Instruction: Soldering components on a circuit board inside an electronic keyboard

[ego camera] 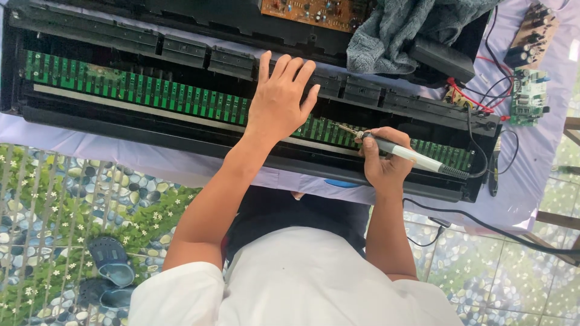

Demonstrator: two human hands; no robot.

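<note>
Left hand [279,90] lying flat, fingers apart, pressing on opened keyboard [181,54] mid-frame, likely steadying it. Right hand [383,160] fingers clamped around soldering iron [405,154], tip pointing left onto long green circuit board [139,90]. Gray towel [411,27] sitting upper right.

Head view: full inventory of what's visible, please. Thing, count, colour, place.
keyboard case: 1, black, opened, across the table
long circuit board: 1, green, inside the case
small circuit boards: 2, green and brown, far right on the cloth
orange circuit board: 1, top centre
towel: 1, grey, top right on the case
table cloth: 1, pale purple, under the case
wires: several, red and black, right end
sandals: 2, dark blue, on the floor at lower left
soldering iron: 1, grey-white handle, tip at the green board
left hand: flat on the case, holding nothing
right hand: gripping the soldering iron
</note>
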